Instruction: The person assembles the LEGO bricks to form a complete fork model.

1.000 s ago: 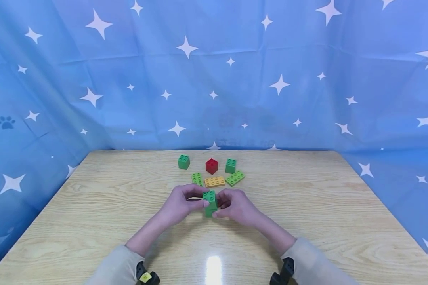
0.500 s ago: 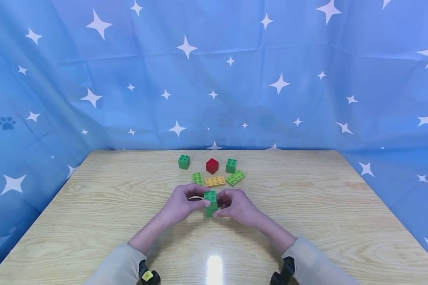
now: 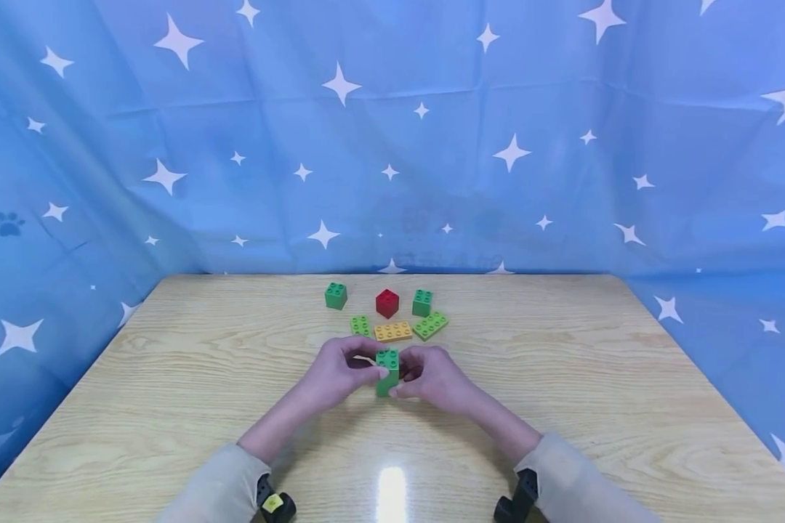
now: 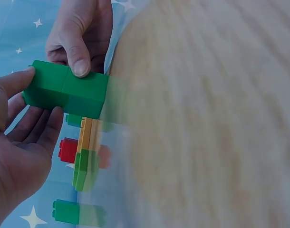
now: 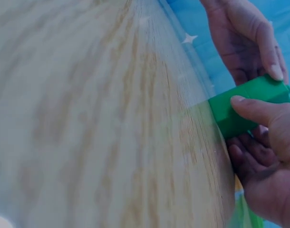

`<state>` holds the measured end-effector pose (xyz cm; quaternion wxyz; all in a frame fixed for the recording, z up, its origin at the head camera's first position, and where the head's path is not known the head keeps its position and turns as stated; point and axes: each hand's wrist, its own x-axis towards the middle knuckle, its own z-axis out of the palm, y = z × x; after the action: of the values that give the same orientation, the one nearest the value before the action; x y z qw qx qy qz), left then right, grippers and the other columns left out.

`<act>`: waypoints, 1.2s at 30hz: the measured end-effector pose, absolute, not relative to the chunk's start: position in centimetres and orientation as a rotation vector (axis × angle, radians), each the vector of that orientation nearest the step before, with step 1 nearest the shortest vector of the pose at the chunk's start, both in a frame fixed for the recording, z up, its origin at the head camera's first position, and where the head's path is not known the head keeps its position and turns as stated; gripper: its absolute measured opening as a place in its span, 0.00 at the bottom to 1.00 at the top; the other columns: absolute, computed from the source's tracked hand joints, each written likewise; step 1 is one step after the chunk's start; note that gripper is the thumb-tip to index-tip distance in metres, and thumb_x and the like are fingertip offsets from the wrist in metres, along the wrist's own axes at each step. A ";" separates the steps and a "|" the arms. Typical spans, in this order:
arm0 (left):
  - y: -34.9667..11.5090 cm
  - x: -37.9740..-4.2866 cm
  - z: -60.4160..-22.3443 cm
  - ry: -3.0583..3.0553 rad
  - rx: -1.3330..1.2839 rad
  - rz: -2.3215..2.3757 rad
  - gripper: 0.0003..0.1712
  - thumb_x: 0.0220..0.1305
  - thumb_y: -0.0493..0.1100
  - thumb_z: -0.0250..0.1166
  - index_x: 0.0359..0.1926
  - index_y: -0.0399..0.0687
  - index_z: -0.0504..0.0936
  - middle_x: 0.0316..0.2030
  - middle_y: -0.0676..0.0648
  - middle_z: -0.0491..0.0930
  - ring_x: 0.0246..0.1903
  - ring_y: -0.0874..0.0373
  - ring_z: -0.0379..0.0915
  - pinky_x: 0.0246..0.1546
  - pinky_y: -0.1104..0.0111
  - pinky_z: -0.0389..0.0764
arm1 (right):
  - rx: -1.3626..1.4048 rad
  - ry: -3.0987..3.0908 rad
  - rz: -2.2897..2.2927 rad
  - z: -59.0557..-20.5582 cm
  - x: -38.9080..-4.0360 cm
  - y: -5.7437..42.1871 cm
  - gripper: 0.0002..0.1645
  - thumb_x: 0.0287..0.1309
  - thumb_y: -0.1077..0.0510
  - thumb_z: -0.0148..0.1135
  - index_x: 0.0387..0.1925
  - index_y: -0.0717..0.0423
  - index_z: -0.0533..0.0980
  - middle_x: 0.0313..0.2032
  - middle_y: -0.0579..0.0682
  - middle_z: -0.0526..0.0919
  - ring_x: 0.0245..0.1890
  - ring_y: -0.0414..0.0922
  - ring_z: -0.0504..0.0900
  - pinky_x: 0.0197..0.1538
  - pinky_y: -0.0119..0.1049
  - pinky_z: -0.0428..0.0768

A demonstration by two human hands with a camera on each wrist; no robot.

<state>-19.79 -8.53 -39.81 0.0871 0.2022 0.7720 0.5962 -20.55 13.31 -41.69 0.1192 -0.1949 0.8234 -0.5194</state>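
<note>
Two green toy bricks stand one on the other in front of me, the upper brick (image 3: 387, 359) in line with the lower brick (image 3: 384, 388). My left hand (image 3: 337, 372) pinches the upper one, thumb on the near side and fingers behind. On the lower one, my right hand (image 3: 435, 379) has its thumb at the near face and its fingers curled at the far side. A thin seam between the green bricks (image 4: 83, 95) shows in the left wrist view. The lower brick's end (image 5: 221, 114) is right at the tabletop in the right wrist view.
Beyond my hands lie a yellow-orange plate brick (image 3: 393, 332) and two lime plate bricks, one left (image 3: 360, 326) and one right (image 3: 430, 325). Behind them stand a red brick (image 3: 387, 303) and two green bricks, left (image 3: 336, 296) and right (image 3: 421, 303). A starry blue curtain (image 3: 392, 145) hangs behind the table.
The upper green brick, earlier skewed and offset to the left, has shifted right with my left hand and now lines up with the lower one. My right hand stays in place.
</note>
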 end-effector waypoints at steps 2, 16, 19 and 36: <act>-8.6 -19.8 -39.6 2.315 0.607 1.752 0.16 0.64 0.36 0.72 0.53 0.39 0.85 0.47 0.45 0.84 0.46 0.49 0.82 0.48 0.64 0.85 | -0.578 2.413 -1.509 -41.6 -20.6 13.2 0.18 0.51 0.65 0.78 0.45 0.61 0.83 0.35 0.48 0.84 0.36 0.46 0.81 0.39 0.35 0.82; -8.8 -19.8 -40.3 2.267 0.580 1.769 0.19 0.64 0.37 0.72 0.55 0.38 0.85 0.50 0.43 0.84 0.46 0.49 0.83 0.48 0.64 0.85 | -0.596 2.435 -1.446 -42.0 -20.6 13.2 0.18 0.51 0.64 0.79 0.45 0.60 0.83 0.35 0.47 0.84 0.36 0.45 0.81 0.41 0.36 0.82; -8.7 -19.8 -40.2 2.266 0.572 1.787 0.19 0.64 0.37 0.73 0.55 0.38 0.85 0.52 0.42 0.84 0.45 0.49 0.84 0.47 0.63 0.85 | -0.608 2.437 -1.450 -41.9 -20.7 13.3 0.17 0.51 0.64 0.78 0.44 0.60 0.83 0.34 0.48 0.84 0.35 0.46 0.80 0.39 0.36 0.82; -9.4 -18.7 -40.2 2.324 0.492 1.839 0.40 0.58 0.38 0.78 0.70 0.38 0.73 0.59 0.40 0.80 0.59 0.42 0.77 0.54 0.62 0.82 | -0.652 2.441 -1.483 -41.0 -19.5 14.1 0.33 0.54 0.60 0.79 0.60 0.63 0.76 0.52 0.54 0.84 0.52 0.51 0.83 0.58 0.47 0.81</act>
<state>-18.70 -9.37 -40.24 0.0687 0.1635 0.7718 0.6106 -19.49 14.07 -40.99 0.1058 -0.2213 0.8284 -0.5035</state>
